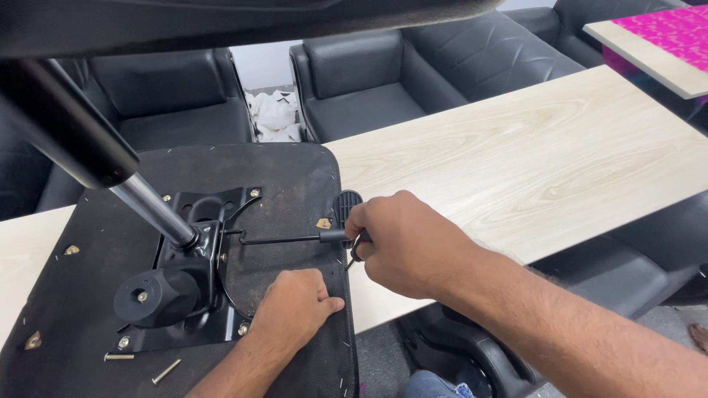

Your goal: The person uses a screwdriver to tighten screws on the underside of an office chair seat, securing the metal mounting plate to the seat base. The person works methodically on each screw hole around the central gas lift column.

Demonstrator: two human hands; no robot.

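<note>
An upturned black office chair seat (287, 177) lies on a pale wooden table (531, 162). A black metal mechanism plate (199, 273) is bolted to its underside, and a chrome gas cylinder (151, 210) rises from it toward the upper left. My right hand (402, 243) grips the black paddle handle (345, 206) at the end of the thin lever rod (284, 239) that runs into the plate. My left hand (295, 306) rests as a fist on the seat fabric, beside the plate's right corner.
Two loose screws (166, 371) lie on the seat near its front left edge. Black leather armchairs (369, 81) stand behind the table. A second table with a pink cover (671, 29) is at the top right. A black chair base (457, 354) sits below the table edge.
</note>
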